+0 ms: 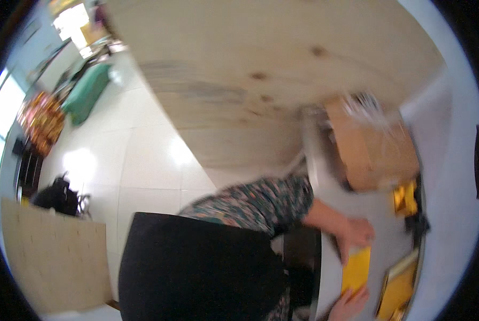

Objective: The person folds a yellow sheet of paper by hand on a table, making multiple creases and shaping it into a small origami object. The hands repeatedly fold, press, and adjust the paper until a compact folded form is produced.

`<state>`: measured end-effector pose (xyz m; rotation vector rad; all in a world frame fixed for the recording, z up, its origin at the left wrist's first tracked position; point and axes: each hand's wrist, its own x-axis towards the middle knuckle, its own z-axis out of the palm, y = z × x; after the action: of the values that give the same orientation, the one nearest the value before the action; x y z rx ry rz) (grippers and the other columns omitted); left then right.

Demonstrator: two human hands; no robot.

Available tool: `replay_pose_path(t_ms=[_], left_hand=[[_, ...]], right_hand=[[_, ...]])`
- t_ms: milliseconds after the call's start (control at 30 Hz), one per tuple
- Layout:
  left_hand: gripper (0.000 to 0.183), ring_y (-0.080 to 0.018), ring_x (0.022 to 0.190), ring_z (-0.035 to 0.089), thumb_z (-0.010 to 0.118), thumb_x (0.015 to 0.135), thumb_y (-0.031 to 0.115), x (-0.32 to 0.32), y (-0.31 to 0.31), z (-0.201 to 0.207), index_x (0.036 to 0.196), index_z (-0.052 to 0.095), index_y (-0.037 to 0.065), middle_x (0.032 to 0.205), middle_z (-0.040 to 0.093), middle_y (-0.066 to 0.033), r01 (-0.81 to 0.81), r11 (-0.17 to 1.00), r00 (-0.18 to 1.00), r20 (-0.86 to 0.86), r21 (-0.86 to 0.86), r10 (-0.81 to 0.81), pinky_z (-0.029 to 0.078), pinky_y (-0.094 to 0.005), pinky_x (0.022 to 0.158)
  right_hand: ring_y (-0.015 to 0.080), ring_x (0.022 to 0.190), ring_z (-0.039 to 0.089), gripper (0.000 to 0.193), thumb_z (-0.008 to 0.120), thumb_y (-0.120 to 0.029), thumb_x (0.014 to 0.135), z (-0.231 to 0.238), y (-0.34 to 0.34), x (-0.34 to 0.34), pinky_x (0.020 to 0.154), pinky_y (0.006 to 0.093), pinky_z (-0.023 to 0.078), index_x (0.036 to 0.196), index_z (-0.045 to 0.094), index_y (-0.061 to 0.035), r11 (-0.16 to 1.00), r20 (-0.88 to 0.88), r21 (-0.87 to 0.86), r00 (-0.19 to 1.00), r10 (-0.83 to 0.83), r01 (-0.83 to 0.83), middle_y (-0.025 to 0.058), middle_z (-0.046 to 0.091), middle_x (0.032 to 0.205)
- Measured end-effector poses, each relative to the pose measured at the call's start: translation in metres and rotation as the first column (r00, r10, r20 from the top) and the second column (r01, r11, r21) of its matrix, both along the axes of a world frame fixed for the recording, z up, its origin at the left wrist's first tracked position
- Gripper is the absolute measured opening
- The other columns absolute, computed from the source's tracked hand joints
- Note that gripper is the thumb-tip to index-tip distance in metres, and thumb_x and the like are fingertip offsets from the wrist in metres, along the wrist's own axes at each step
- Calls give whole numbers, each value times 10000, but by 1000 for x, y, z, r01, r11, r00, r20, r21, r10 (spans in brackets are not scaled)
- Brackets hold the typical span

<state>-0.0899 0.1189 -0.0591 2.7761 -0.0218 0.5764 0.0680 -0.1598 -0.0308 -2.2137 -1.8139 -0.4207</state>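
Note:
A flat yellow rectangle that looks like paper (pixel 356 270) lies between my two hands over the pale tabletop (pixel 331 257). At its far end is my left hand (pixel 354 234), its fingers curled and its thumb reaching down along the paper's edge; blur hides the exact grip. Coming up from the lower edge, my right hand (pixel 350 304) pinches the paper's near end. To the right of the hands, a stack of gold-yellow sheets (pixel 397 289) rests in a shallow, light-edged holder. Farther off sits a shiny gold folded piece (pixel 405 199).
A brown cardboard box (pixel 376 150) with clear plastic on top stands beyond my left hand. A large wooden panel (pixel 282 69) rises past it. Dark small items (pixel 417 224) lie by the wall. At far left are a green bundle (pixel 88 93) and a bag of gold-coloured pieces (pixel 41 120).

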Motion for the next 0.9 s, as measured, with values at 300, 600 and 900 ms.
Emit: replay_pose_path(t_ms=[300, 600, 900], left_hand=[[428, -324, 1155, 587, 733, 820, 531, 25, -86, -55, 1018, 753, 152, 1173, 671, -102, 327, 945, 881, 366, -13, -300, 413, -526, 1002], [462, -326, 1176, 559, 689, 851, 508, -33, -104, -21, 1097, 723, 117, 1187, 646, -137, 124, 989, 973, 206, -74, -107, 393, -510, 1040], [548, -289, 1303, 538, 758, 851, 315, -104, -86, 24, 1316, 633, 53, 1362, 604, -127, 18, 989, 1000, 1, -149, -18, 424, -462, 1072]], right_hand=[[603, 1274, 497, 563, 602, -355, 1016, -40, -59, 69, 1047, 659, 442, 1383, 514, 62, 931, 305, -129, 880, 364, -341, 403, 480, 1431], [413, 1402, 457, 499, 652, -215, 960, 18, -40, 8, 1205, 520, 292, 1402, 566, 0, 985, -39, -78, 987, 154, -157, 241, 532, 1478], [336, 1414, 454, 663, 886, -278, 711, 29, -8, -104, 1227, 581, 230, 1307, 640, -121, 969, -387, -170, 916, 103, -181, 97, 555, 1476]])
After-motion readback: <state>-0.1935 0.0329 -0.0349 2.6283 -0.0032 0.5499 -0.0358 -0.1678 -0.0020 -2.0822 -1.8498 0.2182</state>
